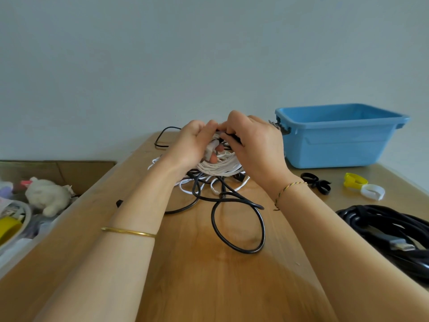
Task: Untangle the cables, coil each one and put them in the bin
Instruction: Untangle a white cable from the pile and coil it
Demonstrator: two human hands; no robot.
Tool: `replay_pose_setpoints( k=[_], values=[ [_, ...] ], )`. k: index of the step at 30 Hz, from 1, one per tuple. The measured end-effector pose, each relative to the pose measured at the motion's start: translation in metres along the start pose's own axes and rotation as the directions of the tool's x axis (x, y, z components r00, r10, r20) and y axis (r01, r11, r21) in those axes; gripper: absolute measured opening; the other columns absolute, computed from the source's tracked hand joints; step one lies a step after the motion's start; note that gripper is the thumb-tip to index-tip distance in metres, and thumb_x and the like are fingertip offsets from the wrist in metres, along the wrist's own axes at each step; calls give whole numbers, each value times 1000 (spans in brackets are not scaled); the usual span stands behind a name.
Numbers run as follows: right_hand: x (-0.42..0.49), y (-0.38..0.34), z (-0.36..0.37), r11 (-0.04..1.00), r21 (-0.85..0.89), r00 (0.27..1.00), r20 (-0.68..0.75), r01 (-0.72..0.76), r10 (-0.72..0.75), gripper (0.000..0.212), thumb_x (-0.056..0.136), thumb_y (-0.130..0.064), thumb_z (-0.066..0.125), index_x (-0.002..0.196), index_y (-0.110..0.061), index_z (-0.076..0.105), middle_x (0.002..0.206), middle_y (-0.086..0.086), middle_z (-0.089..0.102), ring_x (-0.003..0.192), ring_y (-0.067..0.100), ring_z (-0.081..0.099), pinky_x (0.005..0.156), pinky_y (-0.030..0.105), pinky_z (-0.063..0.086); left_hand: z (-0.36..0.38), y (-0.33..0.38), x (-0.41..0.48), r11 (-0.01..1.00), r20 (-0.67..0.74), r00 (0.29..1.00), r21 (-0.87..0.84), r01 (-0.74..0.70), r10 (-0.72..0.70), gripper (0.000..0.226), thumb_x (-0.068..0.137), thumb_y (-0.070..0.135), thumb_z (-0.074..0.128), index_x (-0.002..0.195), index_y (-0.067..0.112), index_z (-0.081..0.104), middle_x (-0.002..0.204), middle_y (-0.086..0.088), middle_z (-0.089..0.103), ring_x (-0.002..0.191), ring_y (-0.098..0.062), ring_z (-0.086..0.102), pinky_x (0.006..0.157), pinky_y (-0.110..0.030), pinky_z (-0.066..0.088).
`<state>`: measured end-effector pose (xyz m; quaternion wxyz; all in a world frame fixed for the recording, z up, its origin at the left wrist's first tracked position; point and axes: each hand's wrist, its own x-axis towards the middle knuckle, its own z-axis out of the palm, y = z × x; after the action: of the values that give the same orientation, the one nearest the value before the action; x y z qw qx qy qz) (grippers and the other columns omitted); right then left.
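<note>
The work seemed hardly begun: over the wooden table [209, 287] the left hand [195, 142] curled round the tangled white cord bundle [220, 167], the right hand [253, 145] pinched a thin black cable [239, 226] in it, a thick black cable [383, 219] lay coiled near, and the blue plastic bin [336, 145] showed no cable.

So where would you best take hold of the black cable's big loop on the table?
Pinch the loop's near arc from above, coming from the person's side. The black cable lies flat and open there, clear of the white cable tangle further back.
</note>
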<state>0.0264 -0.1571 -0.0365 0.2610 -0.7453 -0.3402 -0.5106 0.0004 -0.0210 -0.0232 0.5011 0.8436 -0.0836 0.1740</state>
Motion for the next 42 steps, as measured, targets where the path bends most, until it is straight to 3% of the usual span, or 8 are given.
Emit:
replay_pose_setpoints(
  k=[4, 7, 13, 17, 21, 26, 30, 42],
  values=[
    [0, 1, 0, 1000, 26, 999, 54, -6, 5, 21, 87, -25, 52, 76, -8, 50, 60, 7, 59, 57, 28, 54, 43, 40, 48, 0, -3, 1, 998, -44, 998, -45, 40, -42, 32, 104, 26, 36, 85, 7, 53, 44, 6, 57, 46, -5, 54, 51, -19, 41],
    [3, 1, -3, 997, 68, 987, 160, -26, 15, 21, 88, -28, 49, 81, -8, 50, 71, 9, 66, 66, 31, 59, 52, 44, 51, 0, 1, 0, 997, -78, 996, -59, 44, -48, 25, 101, 19, 41, 81, 10, 53, 57, 1, 61, 43, -8, 51, 44, -17, 40],
    [21, 7, -24, 985, 116, 900, 432, -127, 65, 12, 89, -15, 61, 97, -7, 63, 87, 7, 68, 81, 26, 61, 74, 44, 49, -2, 0, 4, 999, -150, 988, -24, 37, -40, 24, 95, 8, 43, 85, -8, 58, 71, -24, 60, 39, -5, 50, 41, -19, 38],
    [25, 3, -27, 993, 47, 901, 428, -109, 79, 13, 90, -18, 58, 97, -9, 64, 89, 8, 68, 81, 28, 61, 74, 44, 49, 4, -2, 2, 999, -159, 987, 21, 29, -25, 3, 94, 12, 44, 92, 10, 45, 75, -9, 61, 47, -10, 52, 47, -21, 42],
    [26, 3, -31, 991, -18, 934, 333, -134, 133, 12, 90, -20, 57, 95, -13, 66, 89, 4, 68, 82, 27, 60, 68, 36, 46, 12, 0, 1, 996, -124, 991, 78, -33, 43, 17, 96, 17, 47, 81, 22, 40, 74, -5, 61, 46, -7, 51, 45, -14, 40],
    [26, 4, -34, 983, -41, 948, 262, -178, 183, 12, 88, -17, 58, 94, -12, 68, 89, 2, 66, 87, 21, 56, 70, 37, 45, 18, 7, -4, 988, -6, 993, 102, -113, 114, 10, 97, 13, 42, 88, 13, 43, 68, -5, 55, 53, -14, 51, 47, -15, 40],
    [24, 8, -32, 943, 118, 913, 315, -311, 261, 7, 85, -11, 63, 89, -7, 66, 87, 6, 67, 85, 25, 61, 77, 45, 49, 20, 12, -7, 984, 89, 982, 43, -170, 166, 20, 97, 5, 40, 80, 15, 40, 66, -5, 49, 52, -14, 47, 47, -16, 40],
    [31, 7, -27, 891, 109, 846, 380, -441, 373, 16, 89, -13, 58, 101, -3, 60, 90, 0, 56, 85, 15, 51, 64, 20, 33, 14, 18, -5, 990, 92, 986, -25, -141, 142, 21, 101, 11, 40, 80, 17, 40, 72, -11, 52, 49, -10, 49, 51, -24, 42]
  ],
)
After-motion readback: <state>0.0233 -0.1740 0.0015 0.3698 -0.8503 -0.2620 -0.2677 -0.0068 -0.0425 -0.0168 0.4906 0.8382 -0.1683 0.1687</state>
